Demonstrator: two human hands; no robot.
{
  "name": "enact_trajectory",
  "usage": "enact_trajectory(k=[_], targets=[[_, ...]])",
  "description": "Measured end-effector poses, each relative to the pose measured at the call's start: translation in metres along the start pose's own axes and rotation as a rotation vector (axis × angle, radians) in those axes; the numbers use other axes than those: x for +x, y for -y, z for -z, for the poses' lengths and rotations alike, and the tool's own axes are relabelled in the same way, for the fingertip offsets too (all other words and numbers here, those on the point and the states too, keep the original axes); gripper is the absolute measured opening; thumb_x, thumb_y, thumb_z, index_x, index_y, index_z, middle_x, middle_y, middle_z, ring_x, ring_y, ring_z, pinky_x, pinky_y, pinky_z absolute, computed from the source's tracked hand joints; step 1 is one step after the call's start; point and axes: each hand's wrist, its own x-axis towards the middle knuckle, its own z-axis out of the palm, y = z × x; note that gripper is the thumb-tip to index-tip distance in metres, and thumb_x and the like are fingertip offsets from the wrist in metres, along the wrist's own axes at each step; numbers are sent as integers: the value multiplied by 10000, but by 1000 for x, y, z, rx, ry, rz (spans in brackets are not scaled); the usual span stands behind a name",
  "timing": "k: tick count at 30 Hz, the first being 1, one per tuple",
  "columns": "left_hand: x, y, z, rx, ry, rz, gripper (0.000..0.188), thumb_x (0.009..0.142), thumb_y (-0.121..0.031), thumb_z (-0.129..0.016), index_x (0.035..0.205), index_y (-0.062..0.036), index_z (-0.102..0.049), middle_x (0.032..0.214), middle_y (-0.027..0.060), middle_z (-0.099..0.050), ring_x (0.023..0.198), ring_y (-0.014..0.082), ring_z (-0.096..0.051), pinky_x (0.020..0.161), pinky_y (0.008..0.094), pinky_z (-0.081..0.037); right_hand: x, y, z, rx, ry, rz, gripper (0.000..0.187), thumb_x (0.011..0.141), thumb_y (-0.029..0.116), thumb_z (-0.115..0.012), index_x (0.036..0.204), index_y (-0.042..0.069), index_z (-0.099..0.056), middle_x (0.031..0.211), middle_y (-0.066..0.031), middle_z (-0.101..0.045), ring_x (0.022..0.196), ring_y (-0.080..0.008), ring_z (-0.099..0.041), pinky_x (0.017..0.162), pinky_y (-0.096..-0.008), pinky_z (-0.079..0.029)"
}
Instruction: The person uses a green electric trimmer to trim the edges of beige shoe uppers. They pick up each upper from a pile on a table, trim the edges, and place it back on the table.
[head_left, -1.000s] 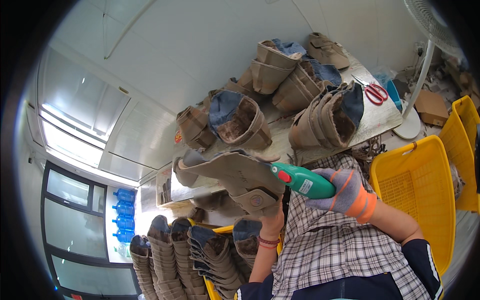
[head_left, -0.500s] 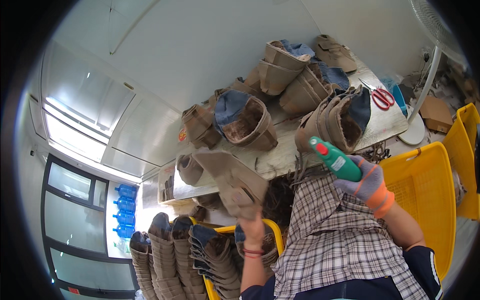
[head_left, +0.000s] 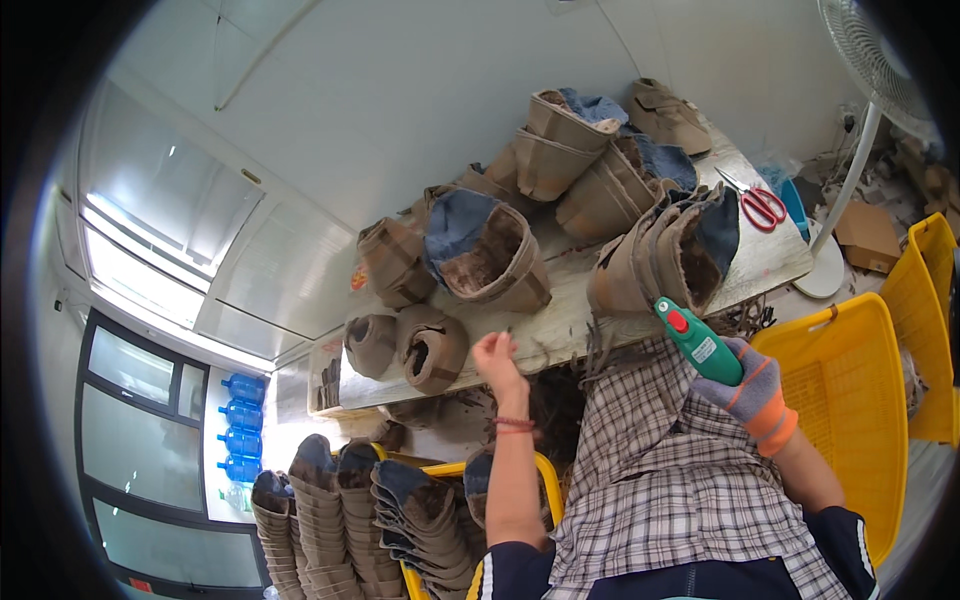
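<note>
My bare left hand (head_left: 500, 364), a red cord at its wrist, hovers over the front edge of the worktable (head_left: 573, 285). Its fingers are loosely bent and apart, with nothing visible in them. Just left of it stands a tan fabric shoe upper (head_left: 448, 358) with a dark opening, beside a smaller tan one (head_left: 370, 345). My right hand (head_left: 752, 392), in a grey and orange glove, is closed around a green handheld power tool (head_left: 702, 346) with a red button. The tool's tip points at stacked fur-lined uppers (head_left: 650, 255).
More uppers with blue and brown linings (head_left: 487, 240) crowd the table. Red-handled scissors (head_left: 762, 210) lie at its right end. A yellow crate (head_left: 850, 350) stands at my right; another yellow crate (head_left: 552, 478) and tall stacks of uppers (head_left: 325, 520) are at lower left. A fan (head_left: 870, 45) rises at far right.
My left hand has let go of the tan upper, which now stands on the table, and has drawn up and away from it. The right hand with the tool has shifted slightly right and down.
</note>
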Motion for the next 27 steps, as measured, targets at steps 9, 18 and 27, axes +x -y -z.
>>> enact_trajectory(k=[9,18,27], targets=[[27,-10,-82,-637,197,554,636,928,-403,-555,1401,-92,-266,1524,259,56,1433,374,22,1117,589,26,-10,-6,4,-81,-5,-20,595,657,280,-851,1127,4,-613,876,-79,-694,761,-106,-643,704,-258,-529],[38,24,-125,-1123,-122,615,439,845,-115,-688,1221,-5,-492,1325,130,-465,1285,279,-401,1098,482,-294,-15,-9,10,-100,16,-33,600,661,297,-841,1125,-2,-607,878,-94,-690,786,-147,-660,720,-270,-529],[-34,-55,-66,-576,0,158,252,878,-167,-646,1070,-20,-576,1114,89,-615,1040,224,-566,954,367,-427,-17,-5,14,-71,38,-75,606,666,241,-841,1159,-11,-594,907,-66,-685,802,-103,-634,727,-250,-517]])
